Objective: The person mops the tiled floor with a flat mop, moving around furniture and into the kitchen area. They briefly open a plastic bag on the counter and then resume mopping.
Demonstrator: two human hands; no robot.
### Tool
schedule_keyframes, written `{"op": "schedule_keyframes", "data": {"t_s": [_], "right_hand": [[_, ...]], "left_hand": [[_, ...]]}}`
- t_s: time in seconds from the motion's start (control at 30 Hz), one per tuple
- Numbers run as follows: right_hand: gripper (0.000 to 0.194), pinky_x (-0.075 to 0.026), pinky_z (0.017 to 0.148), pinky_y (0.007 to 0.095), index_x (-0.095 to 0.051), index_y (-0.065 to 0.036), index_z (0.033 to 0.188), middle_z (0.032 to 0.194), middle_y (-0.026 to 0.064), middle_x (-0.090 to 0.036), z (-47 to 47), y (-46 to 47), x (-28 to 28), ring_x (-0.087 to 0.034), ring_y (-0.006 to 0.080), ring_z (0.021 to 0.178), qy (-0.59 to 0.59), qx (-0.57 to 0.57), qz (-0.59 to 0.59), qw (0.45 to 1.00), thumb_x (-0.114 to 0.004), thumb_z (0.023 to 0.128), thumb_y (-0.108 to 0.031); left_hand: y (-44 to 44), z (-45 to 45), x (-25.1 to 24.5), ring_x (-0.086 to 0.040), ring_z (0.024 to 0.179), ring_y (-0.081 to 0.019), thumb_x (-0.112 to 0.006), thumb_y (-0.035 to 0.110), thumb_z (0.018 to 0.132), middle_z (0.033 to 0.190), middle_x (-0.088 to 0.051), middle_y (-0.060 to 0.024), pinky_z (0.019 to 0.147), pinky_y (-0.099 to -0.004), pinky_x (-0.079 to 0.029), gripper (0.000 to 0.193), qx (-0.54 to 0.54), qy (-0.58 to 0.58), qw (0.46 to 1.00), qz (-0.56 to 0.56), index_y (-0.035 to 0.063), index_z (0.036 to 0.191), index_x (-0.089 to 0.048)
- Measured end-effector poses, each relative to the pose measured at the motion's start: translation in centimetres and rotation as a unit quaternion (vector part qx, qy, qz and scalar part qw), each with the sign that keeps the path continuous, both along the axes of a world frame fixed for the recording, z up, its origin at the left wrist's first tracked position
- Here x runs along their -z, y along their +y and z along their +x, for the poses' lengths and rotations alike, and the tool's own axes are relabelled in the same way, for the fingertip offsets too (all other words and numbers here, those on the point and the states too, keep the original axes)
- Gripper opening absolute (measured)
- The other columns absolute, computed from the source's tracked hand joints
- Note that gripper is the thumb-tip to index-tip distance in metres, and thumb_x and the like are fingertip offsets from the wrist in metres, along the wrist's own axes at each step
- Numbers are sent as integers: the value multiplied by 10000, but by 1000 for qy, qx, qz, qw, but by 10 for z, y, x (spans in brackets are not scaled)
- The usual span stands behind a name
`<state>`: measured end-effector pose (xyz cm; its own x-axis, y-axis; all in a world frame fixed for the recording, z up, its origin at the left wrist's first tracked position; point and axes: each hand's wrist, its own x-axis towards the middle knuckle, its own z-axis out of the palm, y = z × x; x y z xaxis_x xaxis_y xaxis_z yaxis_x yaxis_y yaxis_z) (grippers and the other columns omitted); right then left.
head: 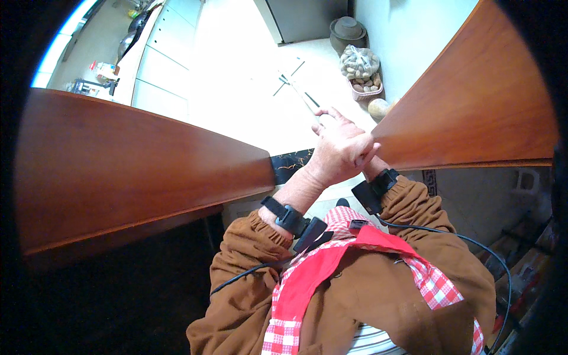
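A long-handled floor tool, probably a flat mop, reaches away from me over the bright kitchen floor. Its thin pole [312, 100] runs down to a narrow crossbar head [289, 78] lying on the tiles. Around the near part of the pole, my left hand [341, 144] is closed, with the index finger stretched forward along it. My right hand [374, 163] is behind and below the left one and mostly hidden, so its grip cannot be made out. Glare washes out parts of the tool.
Wooden panels [146, 155] [470, 102] flank me at a doorway with a dark stone threshold [290, 165]. Along the right wall are a lidded pot [348, 34], a knotted plastic bag [359, 62] and a pink basket [366, 94] of potato-like produce. White cabinets [164, 66] line the left.
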<state>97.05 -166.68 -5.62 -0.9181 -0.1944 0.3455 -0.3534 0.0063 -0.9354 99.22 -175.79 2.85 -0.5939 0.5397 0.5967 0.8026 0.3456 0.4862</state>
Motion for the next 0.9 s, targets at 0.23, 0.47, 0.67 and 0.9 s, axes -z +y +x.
{"op": "schedule_keyframes", "data": {"t_s": [0.23,0.47,0.67,0.9], "right_hand": [[320,-482,855,401,-626,-78,1128,1026,52,-643,36,36,-73,-598,165,908,-129,27,46,990,-644,894,-296],[263,-474,787,425,-662,-90,1046,886,11,-670,54,39,-118,-580,103,817,-208,87,51,973,-668,897,-307],[230,-468,729,446,-693,-100,975,766,-24,-692,46,57,-116,-565,50,738,-233,136,63,961,-689,900,-317],[609,-393,843,642,-388,-157,1341,989,24,-670,-1,96,-52,-523,-2,981,-274,-29,50,960,-450,938,-609]], "left_hand": [[38,19,-86,-622,600,-268,-737,231,769,601,-565,-60,607,-474,-473,244,60,16,995,73,110,700,-536],[51,17,-123,-596,510,-260,-718,280,808,546,-526,-43,481,-425,-458,317,226,-9,970,86,117,635,-508],[71,-1,-112,-606,501,-255,-710,272,813,532,-540,-47,448,-389,-460,298,225,10,970,91,121,627,-533],[92,-32,-75,-580,470,-263,-716,224,802,505,-496,-54,451,-421,-446,344,198,30,971,132,112,591,-468]]}}
